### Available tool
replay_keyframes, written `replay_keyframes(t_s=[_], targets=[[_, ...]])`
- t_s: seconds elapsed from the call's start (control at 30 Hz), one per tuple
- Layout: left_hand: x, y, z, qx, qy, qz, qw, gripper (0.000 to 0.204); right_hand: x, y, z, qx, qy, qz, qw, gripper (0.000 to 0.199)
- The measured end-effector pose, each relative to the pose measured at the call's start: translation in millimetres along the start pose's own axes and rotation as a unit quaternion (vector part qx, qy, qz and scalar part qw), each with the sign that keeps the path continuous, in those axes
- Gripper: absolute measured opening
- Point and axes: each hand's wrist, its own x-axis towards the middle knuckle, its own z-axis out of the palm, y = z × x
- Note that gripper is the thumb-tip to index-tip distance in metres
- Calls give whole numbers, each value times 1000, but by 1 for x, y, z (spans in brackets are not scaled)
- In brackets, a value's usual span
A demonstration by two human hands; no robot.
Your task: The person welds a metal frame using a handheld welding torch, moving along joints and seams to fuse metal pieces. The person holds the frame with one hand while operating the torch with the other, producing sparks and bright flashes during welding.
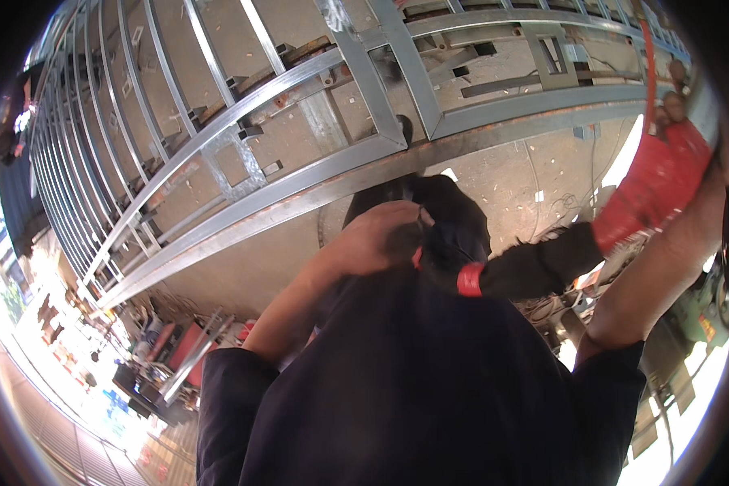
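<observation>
My left hand [385,236] is at my waist in front of my dark shirt. Its fingers are curled at the edge of a black cloth piece [454,223], and part of the grip is in shadow. A length of red and black cloth [652,182] stretches from a red band [469,280] near my waist up to the right. At its upper end, my right hand [674,101] is raised at the far right, with bent fingers showing above the red part. The rest of that hand is hidden by the cloth and the dark picture rim.
A large grey metal frame with many bars [300,182] lies across the view ahead of me, above a dusty floor [494,190]. A thin red cord [649,65] hangs near my right hand. Piled tools and scrap [178,356] lie at lower left.
</observation>
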Motion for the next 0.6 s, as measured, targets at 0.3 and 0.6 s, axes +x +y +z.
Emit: replay_keyframes(t_s=[0.3, 0.6], targets=[[37, 40, 47, -97, -130, -17, 987, 96, -146, 133, 31, -259, -7, -49, 965, 43], [24, -15, 59, -195, -243, -178, 933, 58, -240, 229, 75, -316, 100, 38, 943, 82]])
